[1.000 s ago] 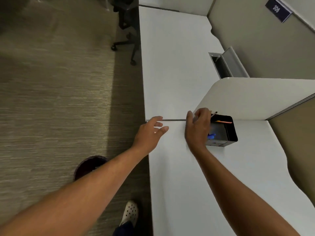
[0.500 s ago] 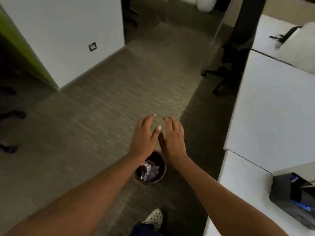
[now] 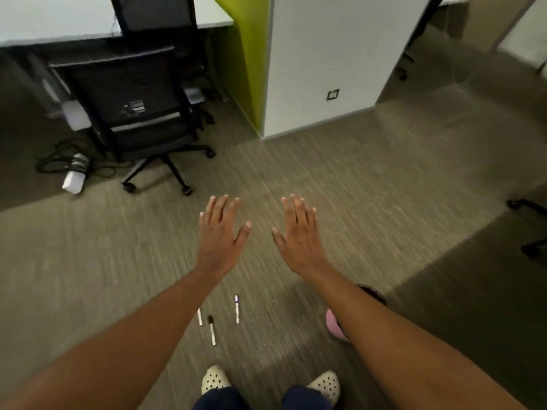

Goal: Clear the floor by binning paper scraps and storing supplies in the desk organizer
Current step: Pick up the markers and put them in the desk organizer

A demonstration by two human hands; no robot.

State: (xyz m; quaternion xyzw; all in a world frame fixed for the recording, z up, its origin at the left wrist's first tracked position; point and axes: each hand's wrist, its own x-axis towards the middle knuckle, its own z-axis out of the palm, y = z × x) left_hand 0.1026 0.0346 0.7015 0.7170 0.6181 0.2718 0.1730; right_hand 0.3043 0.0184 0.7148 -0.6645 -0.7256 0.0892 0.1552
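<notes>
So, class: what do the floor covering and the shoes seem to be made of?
Floor: looks like low-pile carpet, matte grey-brown, shown by fine woven streaks. Shoes: probably moulded foam or rubber clogs, cream and smooth, given the punched round holes; the blur leaves it open.

The person has bare forearms, dark navy trousers, and cream clogs dotted with dark holes.

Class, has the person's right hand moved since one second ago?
Yes. Then at the desk organizer, the right hand now hovers open over the carpet, beyond three markers.
</notes>
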